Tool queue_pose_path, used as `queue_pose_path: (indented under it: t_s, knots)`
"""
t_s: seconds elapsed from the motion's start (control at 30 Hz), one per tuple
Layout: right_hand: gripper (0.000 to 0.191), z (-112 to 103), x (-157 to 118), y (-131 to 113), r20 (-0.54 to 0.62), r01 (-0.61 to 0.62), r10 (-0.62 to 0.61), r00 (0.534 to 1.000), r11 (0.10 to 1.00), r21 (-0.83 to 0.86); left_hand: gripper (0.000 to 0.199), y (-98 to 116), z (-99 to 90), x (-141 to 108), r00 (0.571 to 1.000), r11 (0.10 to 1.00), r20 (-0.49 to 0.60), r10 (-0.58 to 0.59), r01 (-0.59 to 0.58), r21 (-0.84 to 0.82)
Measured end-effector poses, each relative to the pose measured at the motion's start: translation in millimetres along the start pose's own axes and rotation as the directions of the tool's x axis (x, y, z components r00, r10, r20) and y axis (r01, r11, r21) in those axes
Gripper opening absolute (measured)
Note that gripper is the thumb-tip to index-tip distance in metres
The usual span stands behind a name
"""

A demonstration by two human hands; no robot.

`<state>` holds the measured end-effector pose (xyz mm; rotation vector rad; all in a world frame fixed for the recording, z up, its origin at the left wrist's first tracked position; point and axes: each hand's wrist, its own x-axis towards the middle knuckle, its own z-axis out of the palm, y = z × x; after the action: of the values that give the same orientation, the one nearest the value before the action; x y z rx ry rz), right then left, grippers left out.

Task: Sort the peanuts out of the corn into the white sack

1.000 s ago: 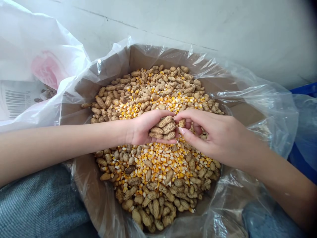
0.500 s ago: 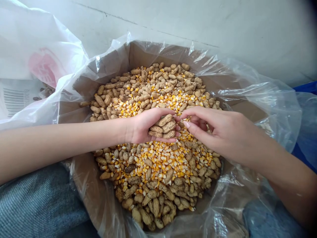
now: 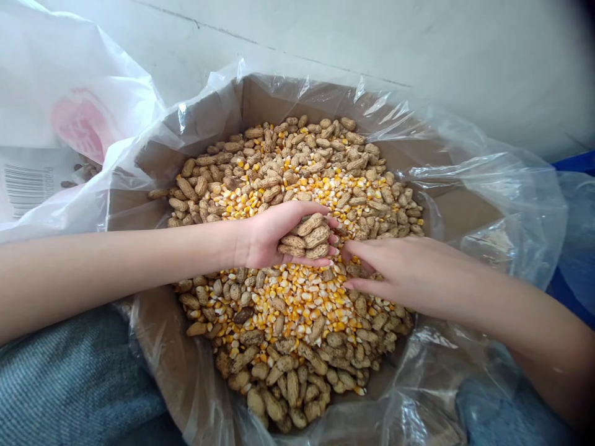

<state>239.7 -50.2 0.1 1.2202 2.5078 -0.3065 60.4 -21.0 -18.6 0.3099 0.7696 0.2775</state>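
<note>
My left hand [image 3: 281,238] clenched some in-shell peanuts [image 3: 307,238]; my right hand [image 3: 395,266] lay low, can't tell if it held anything; plenty of loose peanuts [image 3: 288,387] and corn kernels [image 3: 290,297] were left mixed in the cardboard box [image 3: 283,102].

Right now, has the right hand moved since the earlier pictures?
Yes: the right hand has moved down the view, away from the cardboard box's far wall and toward the person.

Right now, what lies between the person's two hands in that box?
In the head view, loose corn kernels fill the narrow gap between the in-shell peanuts cupped in the left hand and the right hand.
</note>
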Motion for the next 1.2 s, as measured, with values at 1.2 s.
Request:
queue_pose_path:
  t_s: [1.2]
  knots:
    - [0.016, -10.7, 8.4, -9.3, -0.002, 0.017, -0.017, 1.0, 1.0, 0.015, 0.02, -0.2, 0.3, 2.1, 1.0, 1.0, -0.01, -0.012, 0.012, -0.009]
